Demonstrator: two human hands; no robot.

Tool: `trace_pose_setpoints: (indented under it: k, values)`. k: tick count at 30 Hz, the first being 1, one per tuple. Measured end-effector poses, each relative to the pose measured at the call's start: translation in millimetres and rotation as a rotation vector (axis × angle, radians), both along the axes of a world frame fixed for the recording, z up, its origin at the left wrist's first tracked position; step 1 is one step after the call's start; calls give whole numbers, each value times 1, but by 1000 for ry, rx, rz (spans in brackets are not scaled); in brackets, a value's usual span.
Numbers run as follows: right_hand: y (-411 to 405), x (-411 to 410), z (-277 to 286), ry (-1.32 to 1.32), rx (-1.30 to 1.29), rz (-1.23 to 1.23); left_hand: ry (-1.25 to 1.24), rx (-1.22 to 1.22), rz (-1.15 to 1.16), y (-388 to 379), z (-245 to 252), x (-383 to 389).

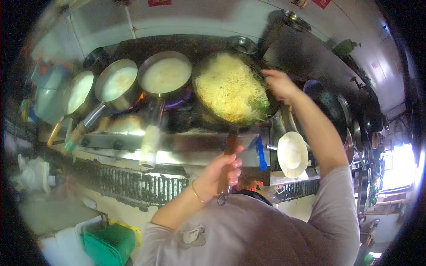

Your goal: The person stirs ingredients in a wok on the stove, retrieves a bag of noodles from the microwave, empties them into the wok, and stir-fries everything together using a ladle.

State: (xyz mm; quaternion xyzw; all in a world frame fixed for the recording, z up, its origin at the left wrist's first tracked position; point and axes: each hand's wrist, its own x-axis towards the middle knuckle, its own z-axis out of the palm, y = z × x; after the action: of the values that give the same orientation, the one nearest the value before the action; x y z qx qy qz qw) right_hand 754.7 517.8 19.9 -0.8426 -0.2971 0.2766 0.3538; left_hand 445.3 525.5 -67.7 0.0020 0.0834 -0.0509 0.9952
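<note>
My left hand point(226, 169) grips the long handle of a dark wok point(213, 116) on the stove. Pale yellow thin noodles point(229, 86) fill the wok, with some green vegetable point(263, 106) at their right side. At the wok's right edge my right hand point(278, 83) is held with bent fingers; it looks blurred, and whether it holds a utensil or the rim cannot be told. Left of the wok stand three pans: a saucepan with cloudy white liquid point(166, 75), another saucepan point(119, 83) with pale contents and a tilted-looking pan point(80, 93) with a wooden handle.
Burner flames point(178, 102) show under the saucepans. An oval white dish point(293, 154) lies at the right beside a blue plastic object point(261, 154). A metal bowl point(244, 45) sits behind the wok. Dark pans point(329, 103) stand farther right; a green bin point(109, 244) is at lower left.
</note>
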Motion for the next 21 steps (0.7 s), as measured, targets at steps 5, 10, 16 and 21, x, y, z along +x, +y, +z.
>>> trace_pose_setpoints:
  k: [5,10,16,21]
  values:
    - [-14,-6,-54,-541,299,701,13,10,10,-2,3,3]
    - [-71,-42,65,-532,-181,769,98,49,70,-2,5,-3]
    - [-51,-10,24,-664,-243,597,109,55,37,-4,5,-1]
    - [-31,-37,30,-415,-86,824,137,83,52,-1,6,-1]
